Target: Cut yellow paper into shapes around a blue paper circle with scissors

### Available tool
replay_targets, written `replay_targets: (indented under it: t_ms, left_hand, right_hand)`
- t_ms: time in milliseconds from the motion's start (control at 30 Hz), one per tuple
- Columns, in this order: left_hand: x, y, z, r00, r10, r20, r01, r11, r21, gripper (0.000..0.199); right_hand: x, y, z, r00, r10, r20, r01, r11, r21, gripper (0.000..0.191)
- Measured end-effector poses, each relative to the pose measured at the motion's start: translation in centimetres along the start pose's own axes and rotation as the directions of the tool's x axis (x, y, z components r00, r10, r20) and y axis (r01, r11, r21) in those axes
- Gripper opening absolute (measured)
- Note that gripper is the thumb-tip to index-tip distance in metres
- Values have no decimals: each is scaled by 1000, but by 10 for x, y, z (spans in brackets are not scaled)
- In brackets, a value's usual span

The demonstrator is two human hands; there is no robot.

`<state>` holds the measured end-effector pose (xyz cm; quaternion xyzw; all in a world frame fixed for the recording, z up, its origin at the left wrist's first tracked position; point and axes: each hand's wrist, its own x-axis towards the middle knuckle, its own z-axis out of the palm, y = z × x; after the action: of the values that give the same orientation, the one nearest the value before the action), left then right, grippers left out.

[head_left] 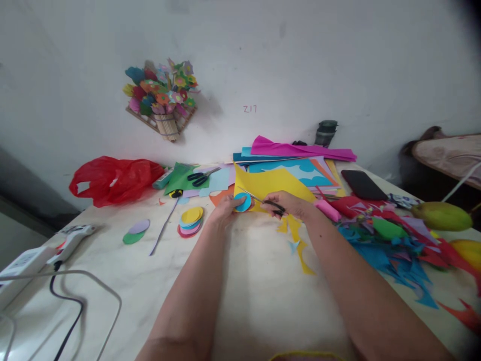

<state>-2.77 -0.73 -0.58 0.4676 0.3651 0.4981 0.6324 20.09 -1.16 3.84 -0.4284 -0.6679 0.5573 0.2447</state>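
I count two bare hands from my remote seat, and two pairs of scissors. The left hand [222,209] pinches one blue disc [243,201] between thumb and fingers, with a sliver of something reddish at its right edge. The right hand [286,201] has its fingers curled around the dark handles of the held scissors [277,205]; whether the blades are parted I cannot tell. The second pair of scissors [201,179] lies by itself on paper near the back.

On the left of the table [278,301] I count two loose discs, a lilac disc [139,226] overlapping a green disc [134,237], plus one stack of discs [191,215] with yellow on top; I can't number its layers. There is one red plastic bag [116,178], one black phone [363,185], and two yellow-green fruits [442,215], the nearer one cut off by my view.

The only writing I can read is small and red on the wall [281,75]: "Z17" or "217".

The held scissors point left and slightly away from the person, their long axis slanting across the near part of one yellow sheet [278,181]. The blue disc sits just beside the blades, over that sheet's near edge, its flat face toward me.
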Motion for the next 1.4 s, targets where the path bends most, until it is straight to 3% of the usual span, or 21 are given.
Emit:
replay_targets:
  t_ms: [1400]
  left_hand:
    - [-1,2,2,999,-39,1,39,999,-10,40]
  right_hand:
    - [1,5,3,998,-4,67,-1,998,68,34]
